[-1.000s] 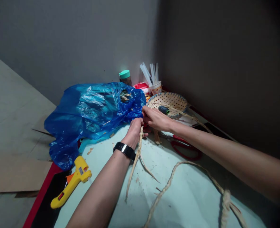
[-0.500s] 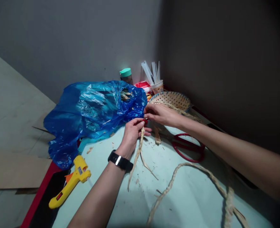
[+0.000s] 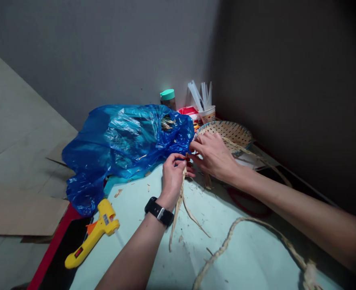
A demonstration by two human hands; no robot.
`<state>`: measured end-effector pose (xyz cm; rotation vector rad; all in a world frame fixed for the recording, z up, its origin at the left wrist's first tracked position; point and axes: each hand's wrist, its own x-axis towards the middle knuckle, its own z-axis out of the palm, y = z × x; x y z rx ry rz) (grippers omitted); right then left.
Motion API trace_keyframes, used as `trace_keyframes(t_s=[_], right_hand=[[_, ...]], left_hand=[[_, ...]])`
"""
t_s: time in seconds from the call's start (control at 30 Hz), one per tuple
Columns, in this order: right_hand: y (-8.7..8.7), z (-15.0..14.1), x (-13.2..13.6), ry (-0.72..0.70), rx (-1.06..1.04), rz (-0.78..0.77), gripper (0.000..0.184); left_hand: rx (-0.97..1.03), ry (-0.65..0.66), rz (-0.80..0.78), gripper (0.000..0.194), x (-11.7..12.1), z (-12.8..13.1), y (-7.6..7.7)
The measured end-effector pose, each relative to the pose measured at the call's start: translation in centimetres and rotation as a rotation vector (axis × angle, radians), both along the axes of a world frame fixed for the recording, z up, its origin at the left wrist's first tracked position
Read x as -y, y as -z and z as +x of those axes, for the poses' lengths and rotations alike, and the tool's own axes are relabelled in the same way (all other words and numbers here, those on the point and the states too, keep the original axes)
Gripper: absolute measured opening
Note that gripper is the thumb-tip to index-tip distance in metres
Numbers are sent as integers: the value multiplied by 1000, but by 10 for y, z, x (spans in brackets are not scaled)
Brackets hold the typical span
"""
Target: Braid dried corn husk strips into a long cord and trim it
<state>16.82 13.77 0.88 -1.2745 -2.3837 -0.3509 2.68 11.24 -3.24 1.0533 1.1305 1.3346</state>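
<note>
My left hand (image 3: pixel 174 173) pinches a bundle of dry straw-coloured plant strands (image 3: pixel 180 197) just below its upper end. Their loose, split tails hang down over the table. At that upper end sits a small red band (image 3: pixel 188 160), partly hidden by fingers. Curled fingers of my right hand (image 3: pixel 214 155) meet at the band from the right, thumb and forefinger close together. A long braided cord (image 3: pixel 232 233) of the same fibre curves across the table nearer to me. Another braid (image 3: pixel 256 154) runs behind my right forearm.
A blue plastic bag (image 3: pixel 126 139) lies behind my left hand. A yellow glue gun (image 3: pixel 95 233) rests at the left. At the back are a woven basket (image 3: pixel 238 131), a paper cup (image 3: pixel 208 114) of glue sticks and a green-lidded jar (image 3: pixel 167 96). Red scissor handles (image 3: pixel 250 205) show under my right arm.
My right hand has turned and lifted slightly, its fingers now curled more around the red band. My left hand keeps its hold on the strands. The whole view has shifted a little.
</note>
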Motion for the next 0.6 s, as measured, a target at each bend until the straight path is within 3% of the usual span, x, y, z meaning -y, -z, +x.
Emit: trace_keyframes(t_s=[0.1,0.27,0.6], right_hand=[[0,-6,4,-6,59,-47,23],[3,-10,4,1,-99,-321,16],[5,-16,5,22,-383,-467,10]], left_hand=[[-33,-18,17,11,0,1,2],[-119,-48,49,10,0,-1,7],[-243,-34,57,8,2,0,10]])
